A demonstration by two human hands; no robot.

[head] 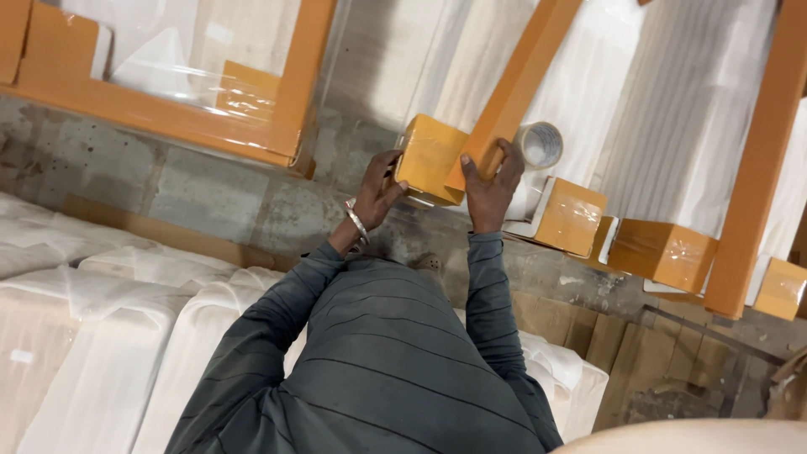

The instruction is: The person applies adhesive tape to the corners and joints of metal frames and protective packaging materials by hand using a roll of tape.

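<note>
We press our left hand [378,192], bracelet [356,221] at the wrist, flat against the near face of an orange cardboard corner cap [429,160], fingers spread over its edge, while our right hand [490,183] closes around the orange edge strip [514,80] where it meets that cap. A roll of clear tape [539,145] sits just beside the right hand, seemingly hooked on a finger, though we cannot tell for sure. The cap covers the corner of a white panel wrapped in clear plastic film [580,92]. More orange-capped corners [662,252] stand to the right on the concrete floor [193,193]. White plastic-wrapped bundles [109,353] lie to our left, their contents hidden.
</note>
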